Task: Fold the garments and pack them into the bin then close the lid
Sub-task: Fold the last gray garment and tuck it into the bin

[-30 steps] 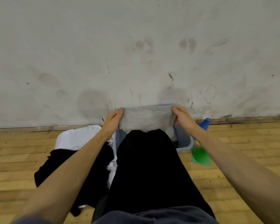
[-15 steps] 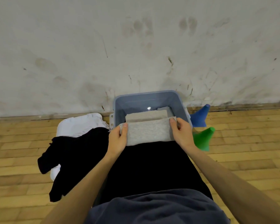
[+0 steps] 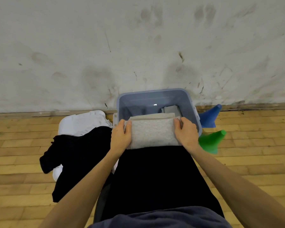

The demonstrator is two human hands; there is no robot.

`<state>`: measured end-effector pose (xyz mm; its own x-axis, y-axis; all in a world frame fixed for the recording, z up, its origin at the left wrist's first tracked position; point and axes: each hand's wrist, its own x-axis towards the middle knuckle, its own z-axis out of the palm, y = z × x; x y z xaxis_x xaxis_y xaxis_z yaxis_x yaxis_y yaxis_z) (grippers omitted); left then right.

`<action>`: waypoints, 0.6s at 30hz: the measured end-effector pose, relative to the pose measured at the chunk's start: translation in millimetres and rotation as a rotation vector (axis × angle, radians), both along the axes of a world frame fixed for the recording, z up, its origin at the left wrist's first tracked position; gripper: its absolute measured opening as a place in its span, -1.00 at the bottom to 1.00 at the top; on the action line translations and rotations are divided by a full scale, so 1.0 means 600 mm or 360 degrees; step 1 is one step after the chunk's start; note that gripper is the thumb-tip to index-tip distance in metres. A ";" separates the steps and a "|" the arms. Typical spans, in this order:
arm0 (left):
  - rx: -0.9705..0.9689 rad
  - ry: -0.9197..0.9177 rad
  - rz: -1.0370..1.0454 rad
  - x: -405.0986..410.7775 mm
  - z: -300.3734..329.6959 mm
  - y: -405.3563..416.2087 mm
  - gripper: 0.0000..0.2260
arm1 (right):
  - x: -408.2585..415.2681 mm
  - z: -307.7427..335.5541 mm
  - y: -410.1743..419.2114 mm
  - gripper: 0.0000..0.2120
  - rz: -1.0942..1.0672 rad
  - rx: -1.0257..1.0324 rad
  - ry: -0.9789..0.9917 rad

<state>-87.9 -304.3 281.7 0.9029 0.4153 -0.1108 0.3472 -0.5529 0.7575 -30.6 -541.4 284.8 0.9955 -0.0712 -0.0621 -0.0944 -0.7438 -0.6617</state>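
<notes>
While I look down over my lap, a white lid (image 3: 82,121) lies on the wooden floor (image 3: 15,145) at the left of the frame, partly covered by a crumpled black garment (image 3: 76,155) that spills down toward the lower left, with a bit of white cloth (image 3: 58,172) showing beneath it. Moving toward the centre, my left hand (image 3: 121,136) grips the left edge of a folded grey garment (image 3: 152,132), thumb on top and fingers curled under the fold. That garment rests across the far end of my black-clad legs (image 3: 156,178), its far edge lying over the near rim of the blue-grey bin (image 3: 155,96), which stands open against the scuffed white wall (image 3: 138,46) just above centre; something grey (image 3: 170,109) already sits inside it at the right. My right hand (image 3: 186,133) pinches the garment's right edge in the same way, thumb over the top. Further right, beside the bin, a blue cone (image 3: 208,116) lies tipped on the floor, and a green cone (image 3: 211,140) lies just below it, near my right wrist.
</notes>
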 end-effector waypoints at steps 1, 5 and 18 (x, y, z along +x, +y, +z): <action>-0.0016 -0.0025 0.0037 0.005 -0.004 0.001 -0.74 | 0.004 -0.001 -0.001 -0.64 -0.0019 0.0022 -0.0015; 0.0102 0.0216 0.0041 0.022 -0.014 0.008 -0.72 | 0.022 -0.006 0.004 -0.65 0.0037 -0.0090 0.0190; -0.1500 0.0936 -0.0015 0.190 -0.060 0.045 -0.61 | 0.183 -0.005 0.036 -0.61 -0.0248 0.1068 0.1514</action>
